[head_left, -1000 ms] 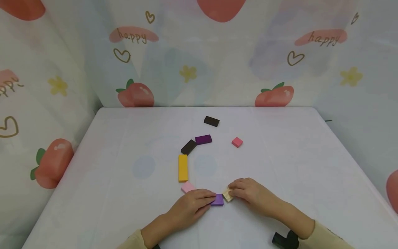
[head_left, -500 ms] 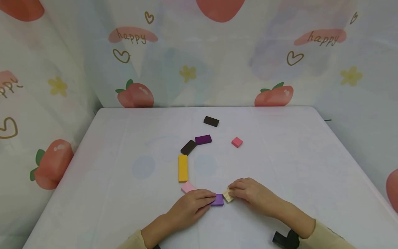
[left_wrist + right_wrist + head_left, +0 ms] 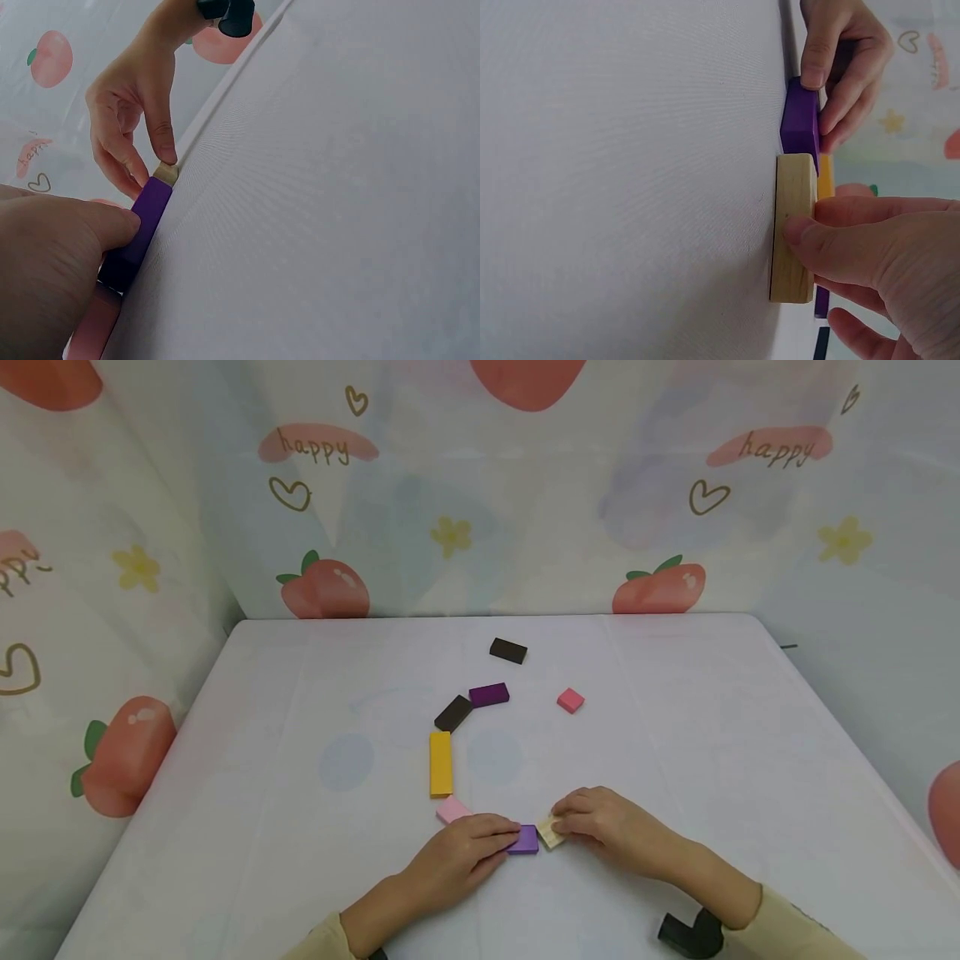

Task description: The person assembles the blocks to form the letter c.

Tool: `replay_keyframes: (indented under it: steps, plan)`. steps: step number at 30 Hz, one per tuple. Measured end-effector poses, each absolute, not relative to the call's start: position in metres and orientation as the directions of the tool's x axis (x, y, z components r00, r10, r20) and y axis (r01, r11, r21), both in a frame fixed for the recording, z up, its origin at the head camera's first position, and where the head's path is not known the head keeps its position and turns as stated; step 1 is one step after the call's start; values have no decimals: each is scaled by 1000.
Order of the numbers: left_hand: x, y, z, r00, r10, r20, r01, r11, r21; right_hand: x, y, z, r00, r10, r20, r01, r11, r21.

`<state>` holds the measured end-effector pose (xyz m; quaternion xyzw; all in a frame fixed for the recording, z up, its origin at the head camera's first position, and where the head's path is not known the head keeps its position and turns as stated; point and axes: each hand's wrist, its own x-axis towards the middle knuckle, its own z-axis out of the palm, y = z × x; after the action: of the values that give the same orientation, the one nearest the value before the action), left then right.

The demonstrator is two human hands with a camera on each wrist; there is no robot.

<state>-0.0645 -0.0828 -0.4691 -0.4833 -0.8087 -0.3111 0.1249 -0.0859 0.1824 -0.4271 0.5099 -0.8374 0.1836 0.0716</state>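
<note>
My left hand (image 3: 467,858) pinches a purple block (image 3: 528,840), with the thumb on its near side and fingers across its far side. In the left wrist view a pink block (image 3: 94,328) lies end to end with that purple block (image 3: 141,229). My right hand (image 3: 622,833) holds a plain wooden block (image 3: 548,835) between thumb and fingers. The right wrist view shows this wooden block (image 3: 795,202) flat on the table, its end at the purple block's end. The left hand covers part of the pink and purple blocks in the head view.
Farther up the curved row lie a yellow block (image 3: 441,765), a black block (image 3: 453,714) and a dark purple block (image 3: 489,695). Another black block (image 3: 508,651) and a small red block (image 3: 571,701) lie apart on the white tabletop (image 3: 712,735). A patterned cloth (image 3: 540,510) stands behind.
</note>
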Motion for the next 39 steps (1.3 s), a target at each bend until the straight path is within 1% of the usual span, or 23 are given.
replay_keyframes:
  steps: [6, 13, 15, 21, 23, 28, 31, 35, 39]
  plan:
    - [-64, -83, -469, -512, 706, 489, 853, 348, 389, -86, 181, -426, -469, -826, 312, -882, 416, -222]
    - [-63, -84, -470, -511, 700, 498, 855, 355, 379, -88, 181, -424, -471, -827, 305, -879, 411, -242]
    - [-63, -84, -470, -514, 699, 498, 854, 358, 378, -88, 182, -423, -486, -823, 293, -870, 424, -250]
    - [-63, -84, -471, -518, 703, 487, 850, 364, 380, -91, 190, -414, -569, -779, 264, -814, 487, -316]
    - [-63, -84, -471, -521, 705, 482, 849, 366, 382, -94, 191, -413, -564, -786, 254, -813, 476, -334]
    - [-63, -84, -469, -532, 715, 453, 839, 371, 399, -98, 191, -416, -524, -822, 225, -832, 437, -343]
    - [-63, -84, -468, -538, 720, 438, 832, 374, 409, -98, 191, -417, -531, -821, 209, -827, 448, -340]
    - [-64, -84, -469, -534, 718, 447, 837, 373, 401, -96, 190, -416, -547, -814, 193, -817, 469, -336]
    - [-65, -84, -469, -531, 716, 454, 840, 372, 395, -95, 190, -416, -549, -812, 200, -818, 473, -327]
